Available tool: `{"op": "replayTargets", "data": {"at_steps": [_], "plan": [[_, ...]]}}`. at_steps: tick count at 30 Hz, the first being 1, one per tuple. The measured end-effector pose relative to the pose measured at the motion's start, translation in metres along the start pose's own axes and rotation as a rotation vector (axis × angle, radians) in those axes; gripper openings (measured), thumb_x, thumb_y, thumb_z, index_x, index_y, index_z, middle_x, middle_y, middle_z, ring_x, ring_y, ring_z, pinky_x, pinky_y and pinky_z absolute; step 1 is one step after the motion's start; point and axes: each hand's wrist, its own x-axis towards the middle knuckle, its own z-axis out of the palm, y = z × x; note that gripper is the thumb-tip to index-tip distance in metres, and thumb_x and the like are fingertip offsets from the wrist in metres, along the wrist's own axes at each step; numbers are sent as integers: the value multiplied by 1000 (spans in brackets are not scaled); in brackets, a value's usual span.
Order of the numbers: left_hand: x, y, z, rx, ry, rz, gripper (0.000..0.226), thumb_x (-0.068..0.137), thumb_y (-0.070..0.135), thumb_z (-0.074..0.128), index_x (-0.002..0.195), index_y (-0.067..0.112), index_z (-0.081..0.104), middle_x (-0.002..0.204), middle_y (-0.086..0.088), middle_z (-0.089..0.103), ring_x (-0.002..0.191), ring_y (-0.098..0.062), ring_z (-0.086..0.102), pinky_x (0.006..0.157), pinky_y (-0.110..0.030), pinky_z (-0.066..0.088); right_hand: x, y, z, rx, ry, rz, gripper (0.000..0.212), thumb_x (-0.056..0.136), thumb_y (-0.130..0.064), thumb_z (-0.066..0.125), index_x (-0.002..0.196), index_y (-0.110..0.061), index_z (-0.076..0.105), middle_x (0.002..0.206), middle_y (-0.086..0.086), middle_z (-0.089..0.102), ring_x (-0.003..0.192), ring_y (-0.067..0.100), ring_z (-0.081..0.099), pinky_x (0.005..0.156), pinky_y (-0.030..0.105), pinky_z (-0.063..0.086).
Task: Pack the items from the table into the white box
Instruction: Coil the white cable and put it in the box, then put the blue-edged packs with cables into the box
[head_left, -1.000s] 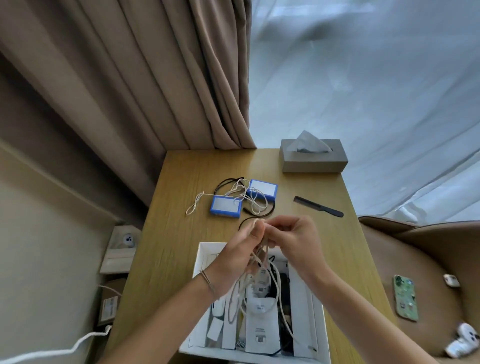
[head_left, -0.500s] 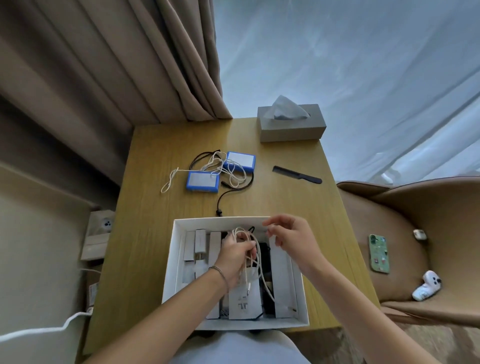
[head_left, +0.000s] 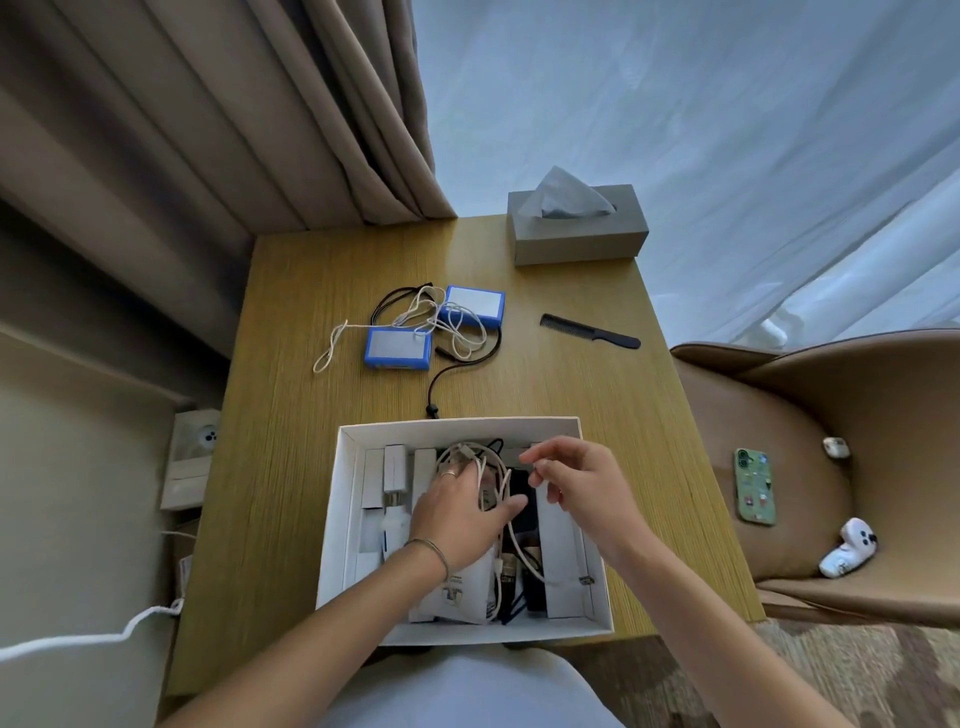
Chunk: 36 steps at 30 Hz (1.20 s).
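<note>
Inside the white box (head_left: 343, 525) at the counter's (head_left: 291, 467) near edge, the left hand (head_left: 457, 512) lies flat, fingers spread, pressing a coiled white cable (head_left: 491, 467) down. The right hand (head_left: 582, 493) hovers beside it, fingers loosely curled, empty. Half a second ago the left hand held the cable higher.

A single head-worn wide-angle view looks steeply down from above the near edge of the counter (head_left: 291, 467), facing the far curtains (head_left: 208, 130). The white box (head_left: 343, 525) sits closest, low and central; both forearms enter from the bottom edge; straight lines bow toward the frame's sides
</note>
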Motion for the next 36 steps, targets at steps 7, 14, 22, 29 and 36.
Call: {"op": "replayTargets", "data": {"at_steps": [7, 14, 22, 29, 36], "plan": [[-21, -13, -50, 117, 32, 39, 57, 101, 58, 19, 64, 25, 49, 68, 7, 54, 67, -13, 55, 59, -31, 41, 11, -10, 8, -18, -14, -28, 27, 94, 3, 53, 87, -10, 75, 68, 2, 67, 55, 3, 54, 54, 15, 43], [-19, -15, -69, 289, 142, 113, 39, 92, 56, 55, 80, 24, 75, 79, 6, 68, 72, -14, 63, 60, -25, 44, 33, -28, 24, -36, -63, -71, 25, 94, 2, 54, 89, -9, 75, 69, 5, 66, 62, 16, 52, 58, 26, 41], [-9, -20, -91, 217, 400, 239, 28, 95, 44, 51, 85, 28, 70, 82, 11, 64, 76, -10, 60, 59, -26, 41, 82, -53, 46, -213, -37, -149, 26, 95, -2, 54, 88, -14, 75, 72, 5, 69, 60, 16, 52, 59, 30, 45], [31, -44, -128, 55, 365, 222, 17, 95, 30, 54, 96, 28, 71, 99, 14, 66, 92, -8, 59, 74, -31, 53, 143, -65, 77, -524, -23, -208, 25, 94, -10, 55, 88, -27, 72, 76, -14, 68, 62, 0, 60, 56, 16, 45], [74, -86, -150, -134, 237, 40, 18, 93, 29, 58, 107, 28, 69, 109, 9, 68, 100, -9, 61, 85, -31, 54, 201, -67, 128, -969, -96, -291, 32, 92, -13, 59, 119, -26, 70, 122, -5, 71, 112, 15, 64, 81, 29, 52]]}}
